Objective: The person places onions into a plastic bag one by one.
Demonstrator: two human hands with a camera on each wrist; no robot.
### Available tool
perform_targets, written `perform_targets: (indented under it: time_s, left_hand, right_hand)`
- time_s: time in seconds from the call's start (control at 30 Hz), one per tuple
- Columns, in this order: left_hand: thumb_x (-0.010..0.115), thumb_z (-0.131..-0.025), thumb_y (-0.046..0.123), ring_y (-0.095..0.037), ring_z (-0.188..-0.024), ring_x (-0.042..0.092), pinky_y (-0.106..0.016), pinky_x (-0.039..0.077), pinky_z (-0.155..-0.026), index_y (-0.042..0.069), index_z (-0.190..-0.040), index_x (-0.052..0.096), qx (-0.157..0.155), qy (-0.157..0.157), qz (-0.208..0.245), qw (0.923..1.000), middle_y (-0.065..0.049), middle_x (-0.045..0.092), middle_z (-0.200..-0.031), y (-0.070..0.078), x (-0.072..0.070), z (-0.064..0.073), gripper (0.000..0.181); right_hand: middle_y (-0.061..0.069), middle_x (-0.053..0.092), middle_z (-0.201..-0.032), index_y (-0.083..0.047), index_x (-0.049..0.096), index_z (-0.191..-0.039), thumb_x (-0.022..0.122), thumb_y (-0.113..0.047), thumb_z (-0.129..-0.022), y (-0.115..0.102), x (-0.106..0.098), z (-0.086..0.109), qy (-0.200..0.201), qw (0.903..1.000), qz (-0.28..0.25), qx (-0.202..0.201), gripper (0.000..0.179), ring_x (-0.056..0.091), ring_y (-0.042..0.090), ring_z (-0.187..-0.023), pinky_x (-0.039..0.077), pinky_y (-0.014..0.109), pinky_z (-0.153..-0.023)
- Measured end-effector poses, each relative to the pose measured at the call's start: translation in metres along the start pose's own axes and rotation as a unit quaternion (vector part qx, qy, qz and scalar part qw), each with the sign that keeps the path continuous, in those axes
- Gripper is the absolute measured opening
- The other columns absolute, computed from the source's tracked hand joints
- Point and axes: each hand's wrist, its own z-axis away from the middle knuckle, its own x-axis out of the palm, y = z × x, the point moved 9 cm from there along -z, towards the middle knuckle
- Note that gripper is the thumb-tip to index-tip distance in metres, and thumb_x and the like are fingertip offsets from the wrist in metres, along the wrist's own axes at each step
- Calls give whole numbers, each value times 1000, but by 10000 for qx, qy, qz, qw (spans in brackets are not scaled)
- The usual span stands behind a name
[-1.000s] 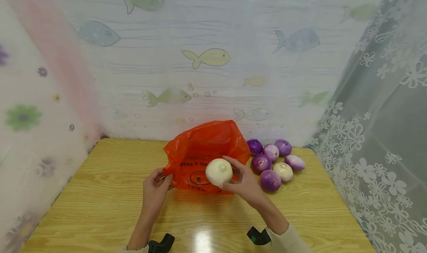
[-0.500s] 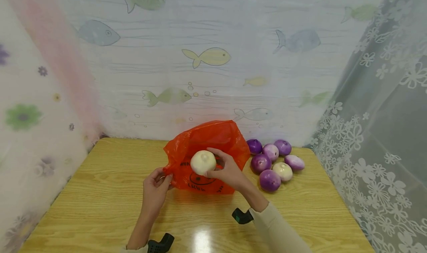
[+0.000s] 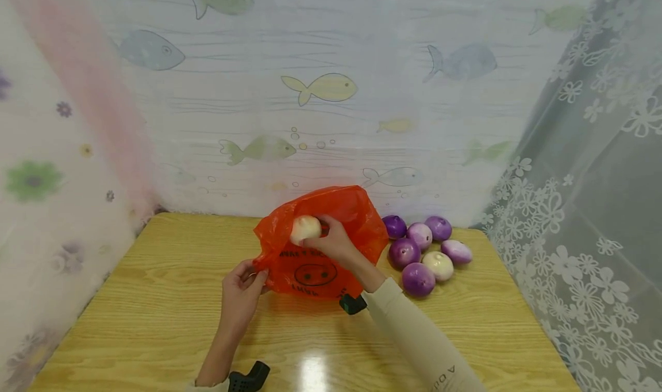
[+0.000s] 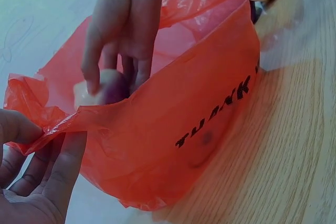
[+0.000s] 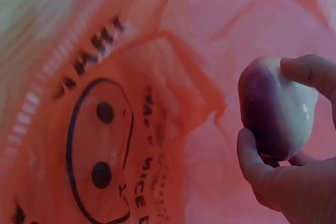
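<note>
A red plastic bag (image 3: pixel 362 219) with black print stands at mid-table, its mouth spread wide. My left hand (image 3: pixel 240 291) pinches the left edge of the bag's mouth between thumb and fingers, also plain in the left wrist view. In my right hand (image 3: pixel 336 243) is an onion (image 3: pixel 306 230), held inside the bag's mouth, toward its upper left. The right wrist view shows the onion (image 5: pixel 275 111) pale on one side and purple on the other, gripped between thumb and fingers. The bottom of the bag is hidden in the head view.
Several onions (image 3: pixel 420 280), purple, pale purple and one cream-coloured, lie grouped right of the bag on the wooden table (image 3: pixel 170 288). A fish-patterned curtain (image 3: pixel 331 116) hangs behind the table's back edge. A flower-patterned sheer curtain (image 3: pixel 610 254) hangs at the right.
My right hand has moved left and away from me with the onion, from in front of the bag into its mouth. The left hand keeps its pinch on the bag's edge.
</note>
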Motion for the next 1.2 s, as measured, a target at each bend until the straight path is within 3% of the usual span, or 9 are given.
perform_targets:
  time_s: [0.23,0.53,0.87,1.2]
  left_hand:
    - [58,-101,-2,-10,-84,69,-25,62,-73,-8,-121,61,58,4,43,10000,-18,67,-111,1,0,-1,21]
    - [58,-100,-2,-11,-84,70,-25,62,-72,-9,-120,60,116,-49,150,9998,-18,67,-110,2,2,-1,21]
    - [58,-101,-2,-11,-83,69,-25,61,-72,-9,-120,61,126,-71,215,9997,-21,66,-111,2,3,0,21]
    - [58,-100,-3,-10,-80,67,-24,61,-72,-9,-120,61,149,-26,171,9997,-18,66,-106,3,3,0,21]
  right_hand:
    - [13,60,-135,-5,53,-144,85,-18,-82,10,5,-28,104,9998,168,-17,71,61,28,-114,56,41,-97]
    - [17,60,-134,-2,55,-141,82,-12,-83,23,4,-47,71,9996,288,-10,65,61,31,-113,56,41,-96]
    - [19,59,-135,0,57,-138,84,-11,-81,36,-12,-53,327,9977,589,33,63,58,36,-119,51,48,-103]
    - [15,60,-131,-3,58,-135,86,-14,-81,43,-7,-55,426,9981,438,-31,62,57,32,-117,49,47,-106]
